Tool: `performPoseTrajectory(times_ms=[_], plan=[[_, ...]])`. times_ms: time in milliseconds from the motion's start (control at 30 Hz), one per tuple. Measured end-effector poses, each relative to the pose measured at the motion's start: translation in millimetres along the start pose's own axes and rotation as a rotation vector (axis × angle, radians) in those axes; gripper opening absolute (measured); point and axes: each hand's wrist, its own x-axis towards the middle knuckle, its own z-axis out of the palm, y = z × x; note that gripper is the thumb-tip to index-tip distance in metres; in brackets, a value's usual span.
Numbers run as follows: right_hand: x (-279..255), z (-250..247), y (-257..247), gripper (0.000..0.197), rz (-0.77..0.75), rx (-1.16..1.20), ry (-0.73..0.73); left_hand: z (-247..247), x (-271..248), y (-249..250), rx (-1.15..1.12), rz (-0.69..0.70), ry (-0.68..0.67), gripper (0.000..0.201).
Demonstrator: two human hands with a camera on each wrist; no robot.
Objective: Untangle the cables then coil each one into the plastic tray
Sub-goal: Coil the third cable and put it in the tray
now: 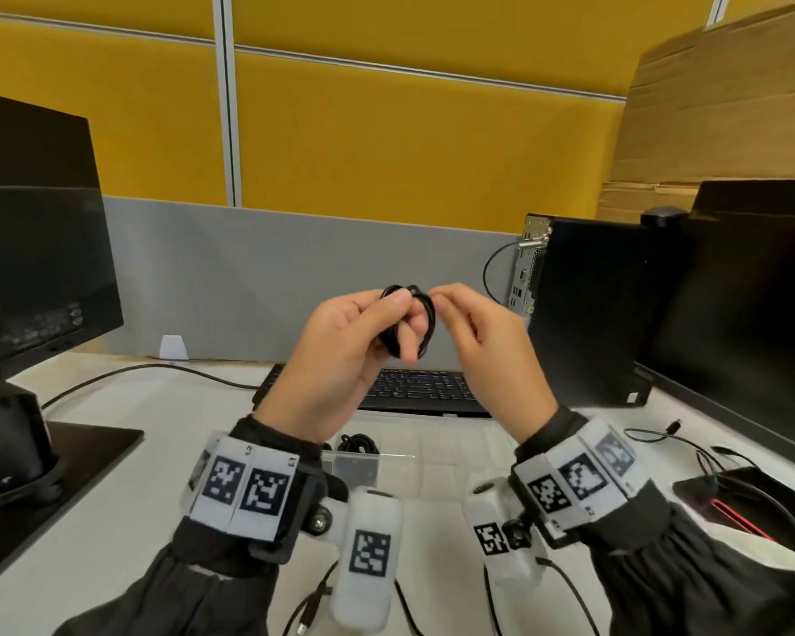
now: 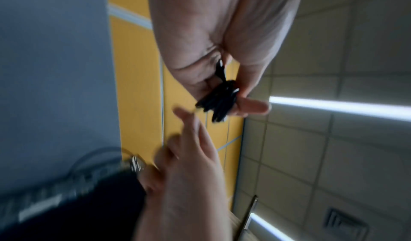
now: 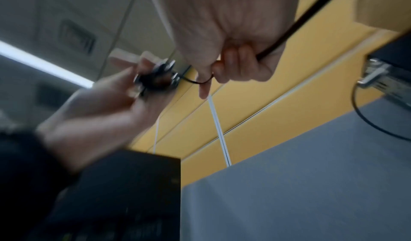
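Both hands are raised above the desk. My left hand [image 1: 398, 314] holds a small coil of thin black cable [image 1: 428, 321] wound round its fingers, thumb pressing on top; the coil [image 2: 219, 102] shows between thumb and fingers in the left wrist view. My right hand [image 1: 437, 298] is just right of the coil and pinches the cable's free end [image 3: 200, 81], which runs a short way from the coil [image 3: 155, 79]. Below on the desk lies the clear plastic tray [image 1: 377, 457], partly hidden by my left wrist, with another coiled black cable [image 1: 358, 445] in it.
A black keyboard [image 1: 414, 387] lies behind the tray. A monitor [image 1: 33, 250] stands at the left, a PC tower [image 1: 588, 309] and a second monitor [image 1: 753, 305] at the right. Loose cables [image 1: 662, 434] trail over the desk's right side.
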Motion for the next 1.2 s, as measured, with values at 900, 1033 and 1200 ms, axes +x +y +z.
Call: performPoseTrajectory(times_ms=[900, 1033, 1200], plan=[[-9.9, -16.8, 15.6, 0.032, 0.111, -0.138, -0.425, 0.1, -1.0, -11.6, 0.185, 0.09, -0.049, 0.014], [-24.3, -18.2, 5.8, 0.028, 0.076, -0.171, -0.654, -2.4, 2.3, -12.9, 0.107, 0.198, 0.192, 0.013], [-30.7, -30.7, -18.9, 0.03, -0.1, -0.441, -0.734, -8.3, 5.8, -21.6, 0.431, 0.25, 0.3, 0.004]])
